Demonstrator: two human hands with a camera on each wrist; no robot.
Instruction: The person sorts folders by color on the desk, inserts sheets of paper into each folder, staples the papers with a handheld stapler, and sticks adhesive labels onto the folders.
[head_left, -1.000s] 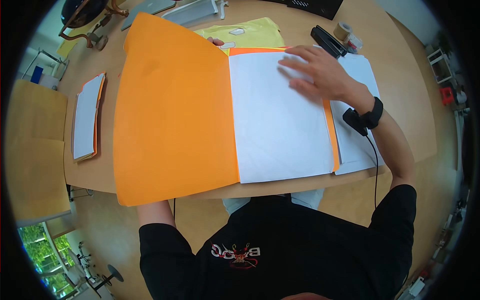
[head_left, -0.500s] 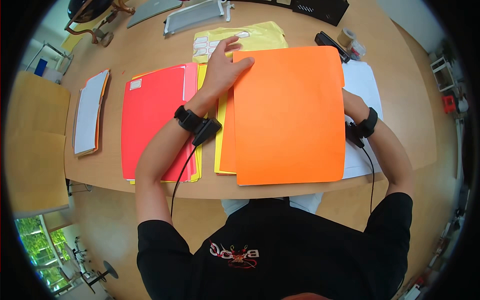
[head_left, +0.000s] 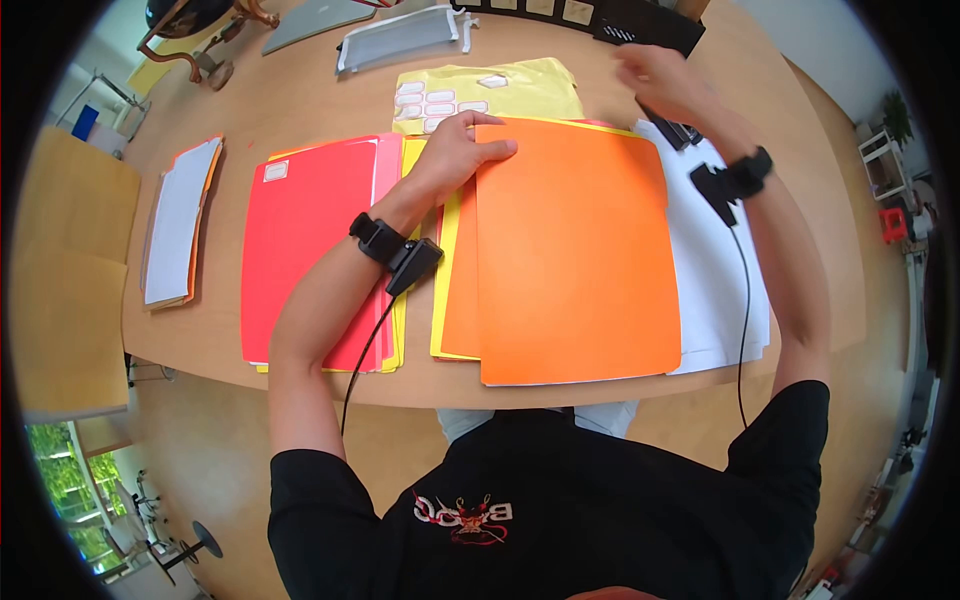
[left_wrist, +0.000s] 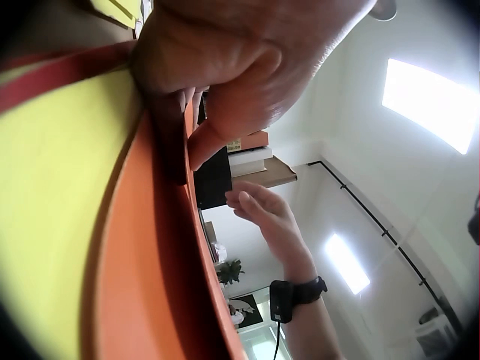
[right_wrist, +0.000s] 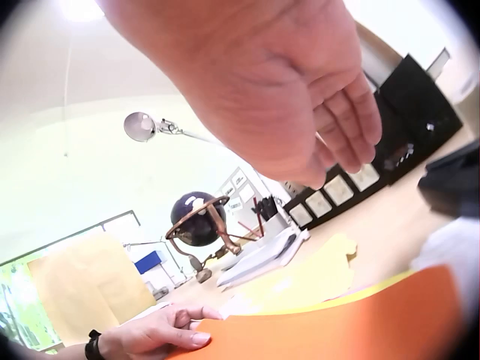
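My left hand [head_left: 450, 162] pinches the upper left edge of an orange folder [head_left: 580, 260], thumb on top of its cover and fingers under it. In the left wrist view the orange cover [left_wrist: 214, 300] stands a little apart from the orange layer below it. That folder lies over another orange folder [head_left: 460, 290] and a yellow one [head_left: 440, 325]. My right hand [head_left: 672, 85] is raised over the back right of the table, near a black stapler [head_left: 685, 135], holding nothing. Its fingers look loosely bent in the right wrist view.
Red folder [head_left: 310, 250] on yellow ones lies left of the orange folder. White sheets [head_left: 720, 290] stick out on its right. Behind are a yellow envelope [head_left: 530, 85] with label stickers, a clear tray [head_left: 400, 42] and a black organizer [head_left: 650, 32]. Another paper stack [head_left: 180, 230] lies far left.
The orange cover, first held wide over a white sheet, has swung rightward and down onto it. My right hand has come out from beneath and risen toward the back right.
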